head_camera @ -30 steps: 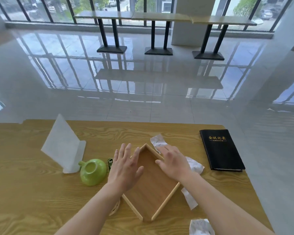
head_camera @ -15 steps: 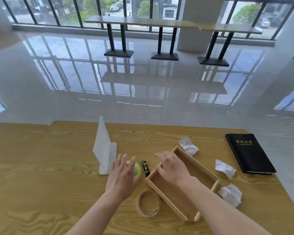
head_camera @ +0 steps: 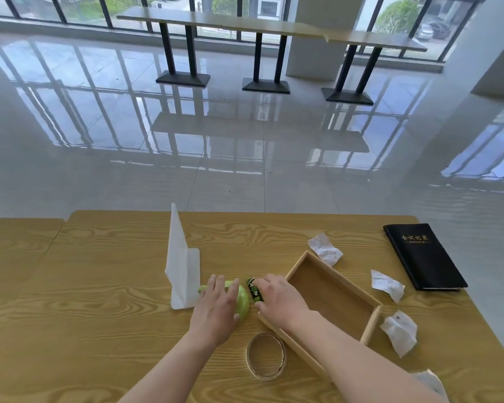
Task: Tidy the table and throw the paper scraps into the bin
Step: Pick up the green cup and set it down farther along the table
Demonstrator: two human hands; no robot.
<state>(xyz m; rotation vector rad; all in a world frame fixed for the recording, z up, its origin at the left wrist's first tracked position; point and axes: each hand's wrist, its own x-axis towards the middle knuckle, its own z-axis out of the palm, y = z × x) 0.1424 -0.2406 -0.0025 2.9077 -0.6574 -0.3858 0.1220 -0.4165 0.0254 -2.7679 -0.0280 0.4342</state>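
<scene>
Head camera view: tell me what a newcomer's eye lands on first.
Two bare hands at the table's near middle: the left hand covers a green cup, the right hand touches a small black item. Right of them sits an empty wooden tray, with crumpled paper scraps around it.

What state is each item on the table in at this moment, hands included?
Wooden tray: empty, flat on table.
Green cup: under the left hand, upright or tipped unclear.
Small black item: at the right hand fingertips, grip unclear.
Tape ring: lying flat.
Black notebook: closed.
Paper scraps: crumpled, on the table.
White folded sheet: standing upright.
</scene>
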